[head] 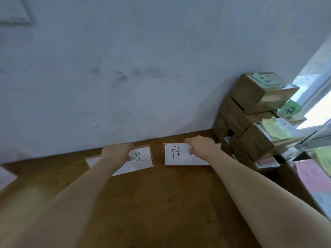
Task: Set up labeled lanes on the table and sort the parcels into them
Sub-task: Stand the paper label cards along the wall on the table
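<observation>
Two white label cards with handwritten black characters stand side by side at the far edge of the brown table, against the wall. My left hand holds the left label card with curled fingers and hides part of its writing. My right hand grips the top of the right label card and covers its right half. A stack of brown cardboard parcels with green and yellow sticky notes rises at the right, by the wall corner.
Another pale card lies at the table's left edge. Pink and green papers lie at the right, beside the parcels. A window is behind the stack. The blue-grey wall closes off the table's far side.
</observation>
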The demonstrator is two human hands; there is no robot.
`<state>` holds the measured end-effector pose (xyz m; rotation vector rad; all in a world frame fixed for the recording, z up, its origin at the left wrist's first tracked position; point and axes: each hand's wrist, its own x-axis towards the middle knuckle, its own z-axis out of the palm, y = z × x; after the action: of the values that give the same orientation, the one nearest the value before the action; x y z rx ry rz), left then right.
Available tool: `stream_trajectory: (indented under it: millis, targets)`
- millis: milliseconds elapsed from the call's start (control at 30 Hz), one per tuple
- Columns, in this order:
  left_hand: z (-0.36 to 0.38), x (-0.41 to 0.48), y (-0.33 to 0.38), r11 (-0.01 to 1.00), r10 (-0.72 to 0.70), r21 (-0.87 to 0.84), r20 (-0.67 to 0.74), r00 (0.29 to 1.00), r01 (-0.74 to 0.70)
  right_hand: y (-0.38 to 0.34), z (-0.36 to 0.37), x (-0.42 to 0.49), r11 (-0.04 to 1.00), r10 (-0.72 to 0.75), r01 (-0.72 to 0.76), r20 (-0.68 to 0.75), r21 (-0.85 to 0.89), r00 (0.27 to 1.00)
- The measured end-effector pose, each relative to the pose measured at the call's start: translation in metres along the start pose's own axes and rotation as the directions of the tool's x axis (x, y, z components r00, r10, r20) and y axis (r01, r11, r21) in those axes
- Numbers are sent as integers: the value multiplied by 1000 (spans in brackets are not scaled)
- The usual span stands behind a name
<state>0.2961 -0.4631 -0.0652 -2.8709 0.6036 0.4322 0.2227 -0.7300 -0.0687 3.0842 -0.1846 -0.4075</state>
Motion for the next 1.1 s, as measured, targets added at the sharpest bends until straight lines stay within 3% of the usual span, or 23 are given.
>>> stream_trajectory:
  millis: [367,667,1100]
  targets:
    - [-6,63,38,1000,-15,-12,19,1000,15,58,5,72,998,-63,63,46,3,997]
    - [-2,77,46,999,-28,-18,39,999,29,66,20,96,996,-49,45,39,80,998]
    - [-1,72,40,999,-42,-4,37,998,42,64,20,94,996,-64,62,29,62,998]
